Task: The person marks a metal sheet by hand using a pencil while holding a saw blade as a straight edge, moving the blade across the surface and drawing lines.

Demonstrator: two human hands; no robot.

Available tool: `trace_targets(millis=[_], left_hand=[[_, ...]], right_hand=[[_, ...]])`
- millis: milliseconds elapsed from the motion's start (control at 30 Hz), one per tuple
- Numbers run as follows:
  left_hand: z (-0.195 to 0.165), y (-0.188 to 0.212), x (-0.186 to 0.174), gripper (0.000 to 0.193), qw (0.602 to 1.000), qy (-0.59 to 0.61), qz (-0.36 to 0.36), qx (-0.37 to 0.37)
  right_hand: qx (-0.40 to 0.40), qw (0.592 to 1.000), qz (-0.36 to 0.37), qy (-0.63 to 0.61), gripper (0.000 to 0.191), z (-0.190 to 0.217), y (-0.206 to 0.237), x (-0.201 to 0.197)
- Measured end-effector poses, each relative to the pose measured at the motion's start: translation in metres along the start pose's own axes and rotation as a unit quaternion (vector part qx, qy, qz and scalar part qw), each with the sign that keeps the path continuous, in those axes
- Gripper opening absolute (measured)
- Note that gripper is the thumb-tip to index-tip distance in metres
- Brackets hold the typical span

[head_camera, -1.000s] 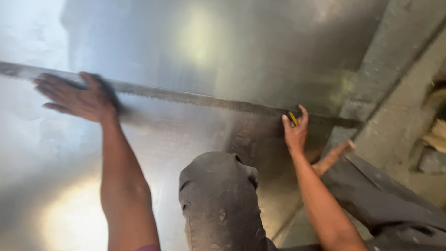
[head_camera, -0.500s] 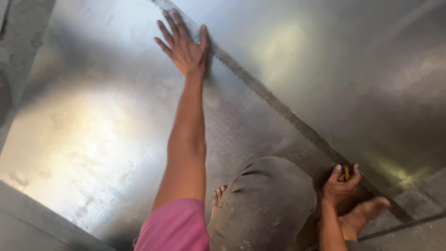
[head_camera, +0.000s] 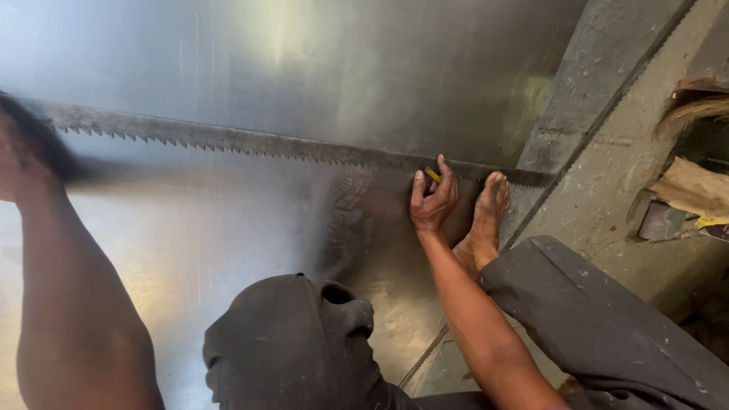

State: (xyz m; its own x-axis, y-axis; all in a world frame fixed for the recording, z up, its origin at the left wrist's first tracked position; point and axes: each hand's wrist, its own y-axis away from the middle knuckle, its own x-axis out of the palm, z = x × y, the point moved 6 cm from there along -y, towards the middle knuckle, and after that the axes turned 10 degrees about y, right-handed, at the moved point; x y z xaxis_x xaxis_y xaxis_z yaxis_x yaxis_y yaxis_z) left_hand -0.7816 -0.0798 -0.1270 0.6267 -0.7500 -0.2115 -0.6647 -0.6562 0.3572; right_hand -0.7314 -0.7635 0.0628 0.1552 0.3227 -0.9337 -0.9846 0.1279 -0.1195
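Note:
A long toothed saw blade point(head_camera: 250, 143) lies flat across a large shiny metal sheet point(head_camera: 304, 68). My right hand point(head_camera: 433, 201) rests on the sheet at the blade's right end, pinching a small yellow pencil point(head_camera: 432, 175) against the blade's edge. My left hand point(head_camera: 15, 163) is blurred and half cut off at the frame's left edge. It lies on the blade's left end and holds nothing. My bare foot point(head_camera: 486, 216) stands on the sheet just right of my right hand.
My bent knee in dark cloth point(head_camera: 296, 342) fills the lower middle, and my other trouser leg point(head_camera: 600, 326) the lower right. A concrete floor point(head_camera: 607, 144) borders the sheet on the right, with scraps of paper and debris point(head_camera: 691, 190) at the far right.
The view has swung back, so the blade now runs level across the frame. My left hand has shifted to the frame's left edge. My right hand stays at the blade's right end with the pencil.

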Motion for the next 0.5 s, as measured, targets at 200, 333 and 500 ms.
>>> trace_targets(millis=[200,333,500], left_hand=[[0.030,-0.021,0.009,0.054,0.936,0.323,0.130,-0.059],[0.001,-0.013,-0.006,0.053,0.995,-0.098,-0.027,0.023],[-0.040,0.030,-0.009,0.064,0.965,-0.213,-0.151,-0.025]], right_hand=[[-0.052,0.998,-0.033,0.026,0.045,0.009,-0.001,-0.004],[-0.042,0.999,-0.025,0.023,0.046,0.006,0.000,-0.004],[-0.048,0.998,-0.029,0.037,0.045,0.005,0.000,-0.002]])
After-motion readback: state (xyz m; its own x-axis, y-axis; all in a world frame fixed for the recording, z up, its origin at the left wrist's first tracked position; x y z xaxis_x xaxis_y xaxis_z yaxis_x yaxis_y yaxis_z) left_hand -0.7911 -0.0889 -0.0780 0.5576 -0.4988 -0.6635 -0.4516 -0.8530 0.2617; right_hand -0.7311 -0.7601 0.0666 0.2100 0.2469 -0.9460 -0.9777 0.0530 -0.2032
